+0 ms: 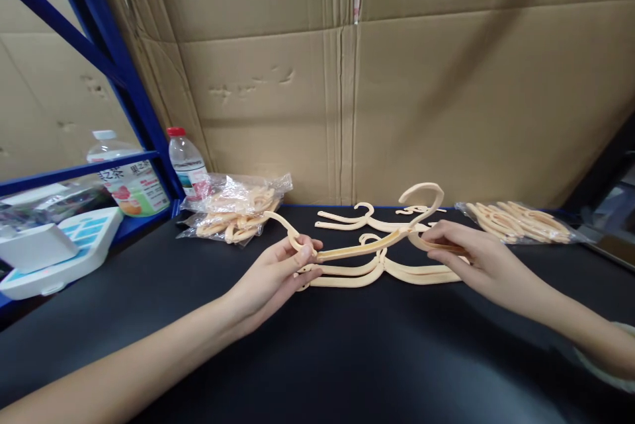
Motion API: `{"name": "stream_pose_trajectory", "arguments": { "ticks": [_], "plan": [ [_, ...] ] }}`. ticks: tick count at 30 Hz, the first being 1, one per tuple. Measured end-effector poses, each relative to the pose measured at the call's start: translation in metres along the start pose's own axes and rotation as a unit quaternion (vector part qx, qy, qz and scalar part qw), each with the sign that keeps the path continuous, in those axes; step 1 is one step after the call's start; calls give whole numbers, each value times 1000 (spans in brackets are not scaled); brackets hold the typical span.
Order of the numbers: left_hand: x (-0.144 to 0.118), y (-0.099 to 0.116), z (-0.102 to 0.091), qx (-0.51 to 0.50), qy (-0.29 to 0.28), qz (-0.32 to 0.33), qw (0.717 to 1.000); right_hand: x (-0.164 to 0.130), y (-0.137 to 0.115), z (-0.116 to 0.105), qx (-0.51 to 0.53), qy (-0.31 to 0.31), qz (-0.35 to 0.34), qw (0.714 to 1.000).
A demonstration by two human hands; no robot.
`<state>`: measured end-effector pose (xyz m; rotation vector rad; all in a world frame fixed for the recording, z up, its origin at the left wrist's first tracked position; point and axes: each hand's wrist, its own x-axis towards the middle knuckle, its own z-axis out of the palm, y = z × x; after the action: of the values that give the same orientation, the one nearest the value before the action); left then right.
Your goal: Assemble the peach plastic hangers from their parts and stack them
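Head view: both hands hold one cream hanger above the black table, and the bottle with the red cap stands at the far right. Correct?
Not quite. In the head view the bottle stands at the far left, by the blue rack. Both hands, left and right, do hold the hanger above the table.

The hanger [367, 249] in the middle of the frame is pale peach. The table [317, 358] is black. The big cardboard wall [397, 93] at the top is brown. On the left, the shelf bars [114, 73] are blue, and the bottle [187, 163] has a red cap.
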<state>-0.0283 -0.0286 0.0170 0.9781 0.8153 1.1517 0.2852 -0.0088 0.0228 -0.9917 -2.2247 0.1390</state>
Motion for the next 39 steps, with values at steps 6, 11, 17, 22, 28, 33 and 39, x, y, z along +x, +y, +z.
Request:
{"name": "stream_pose_trajectory", "arguments": {
  "ticks": [6, 11, 17, 22, 28, 33, 39],
  "plan": [
    [-4, -1, 3, -33, -43, -38, 998, -5, 0, -1, -12, 7, -11, 1000],
    [-5, -3, 4, -45, -35, -53, 997, -6, -2, 1, -26, 28, -40, 999],
    [-5, -2, 5, -56, -32, -45, 997, -7, -1, 0, -37, 46, -53, 997],
    [-5, -2, 6, -56, -25, -44, 997, -7, 0, 0, -48, 57, -66, 995],
    [-7, -1, 7, -33, -17, -43, 998, -9, -6, 2, -50, 64, -70, 994],
    [-8, -4, 7, -17, 1, -22, 1000, -11, -12, 7, -40, 63, -76, 994],
    [-9, -7, 5, -13, 22, 20, 999, -12, -23, 10, -25, 55, -81, 995]
  ]
}}
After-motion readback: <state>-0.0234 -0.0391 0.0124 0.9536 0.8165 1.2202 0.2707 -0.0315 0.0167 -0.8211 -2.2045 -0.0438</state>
